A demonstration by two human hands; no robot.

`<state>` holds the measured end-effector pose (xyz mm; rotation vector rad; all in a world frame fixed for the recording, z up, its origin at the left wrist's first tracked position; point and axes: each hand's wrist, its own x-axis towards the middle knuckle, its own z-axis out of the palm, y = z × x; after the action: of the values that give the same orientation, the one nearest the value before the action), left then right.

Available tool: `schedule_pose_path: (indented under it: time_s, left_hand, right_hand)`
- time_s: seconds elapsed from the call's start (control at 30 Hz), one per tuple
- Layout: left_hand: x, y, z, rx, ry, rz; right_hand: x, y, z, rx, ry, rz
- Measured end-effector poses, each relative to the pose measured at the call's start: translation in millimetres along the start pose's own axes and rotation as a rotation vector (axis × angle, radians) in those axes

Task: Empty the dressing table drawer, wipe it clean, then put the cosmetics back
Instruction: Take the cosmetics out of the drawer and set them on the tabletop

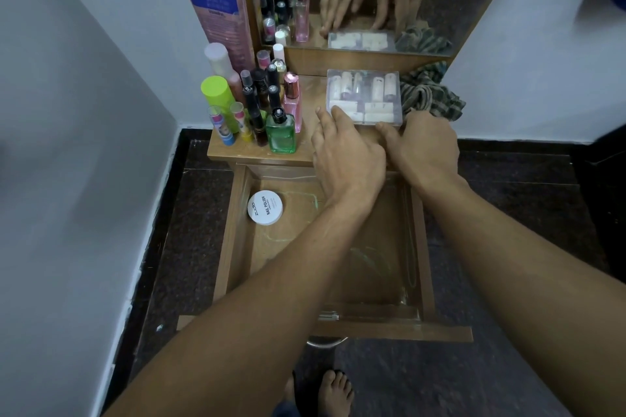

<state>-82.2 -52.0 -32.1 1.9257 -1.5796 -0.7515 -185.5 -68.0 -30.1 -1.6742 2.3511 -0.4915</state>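
Observation:
The wooden drawer [233, 237] is pulled out below the dressing table top [237, 154]. Inside it lies a white round nail polish remover tub [265, 207] at the back left; green smears mark the drawer floor. A clear plastic box of cosmetics [364, 95] rests on the table top in front of the mirror. My left hand [345, 152] reaches over the drawer with straight fingers touching the box's front left edge. My right hand [423, 149] rests against the box's front right corner, thumb along its front edge.
Several bottles and tubes [264, 101] stand crowded on the left of the table top, a green glass bottle [280, 132] nearest the edge. A checked cloth [430, 95] lies bunched right of the box. White walls close in on both sides. My bare foot [335, 389] is below the drawer.

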Motion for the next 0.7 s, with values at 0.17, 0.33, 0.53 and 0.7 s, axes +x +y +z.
schedule_pose_path:
  time_s: [0.17, 0.33, 0.53, 0.7]
  left_hand:
    - [-43, -25, -9, -0.197, 0.153, 0.053]
    - [-72, -94, -16, -0.281, 0.284, -0.273]
    - [-80, -133, -28, -0.364, 0.347, -0.530]
    - [-77, -132, -32, -0.459, 0.427, -0.563]
  right_hand:
    - [-48, -8, -4, 0.100, 0.106, 0.019]
    - [-112, -27, 42, 0.141, -0.187, -0.157]
    - [-116, -73, 85, 0.060, -0.436, -0.250]
    - [-101, -91, 110, -0.063, -0.491, -0.306]
